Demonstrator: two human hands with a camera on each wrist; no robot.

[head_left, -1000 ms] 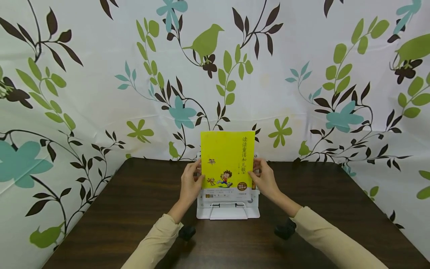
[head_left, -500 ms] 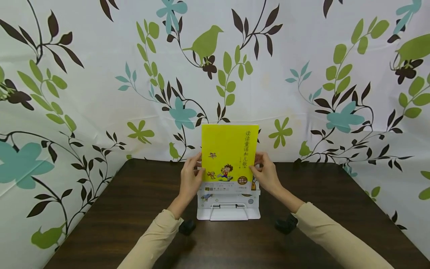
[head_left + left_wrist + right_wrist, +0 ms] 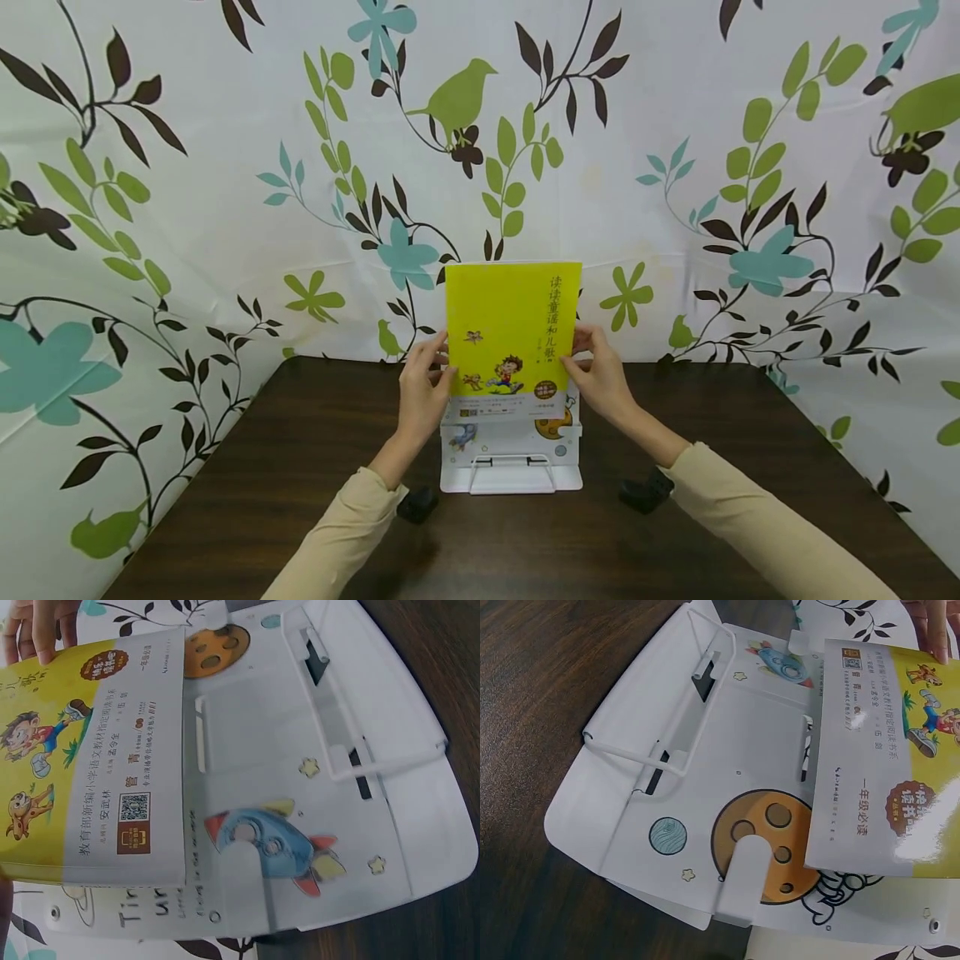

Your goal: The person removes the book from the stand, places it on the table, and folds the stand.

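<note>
A yellow book (image 3: 498, 329) with a white lower band and a cartoon boy on its cover is held upright between both hands. My left hand (image 3: 425, 387) grips its left edge, thumb on the cover and fingers behind. On the right edge, my right hand (image 3: 603, 379) pinches it the same way. Behind and below the book stands a white book stand (image 3: 510, 477) printed with a rocket (image 3: 266, 840) and an orange planet (image 3: 769, 844). Both wrist views show the book's lower edge raised off the stand's ledge, in front of its back panel.
The stand rests on a dark brown wooden table (image 3: 322, 467). Its wire page holder (image 3: 682, 705) sticks out in front. Behind the table hangs a white cloth (image 3: 600, 208) patterned with leaves, birds and flowers.
The book has risen in both hands and looks nearer, its lower edge moving up from the stand. More of the stand's printed panel now shows. The stand stays in place.
</note>
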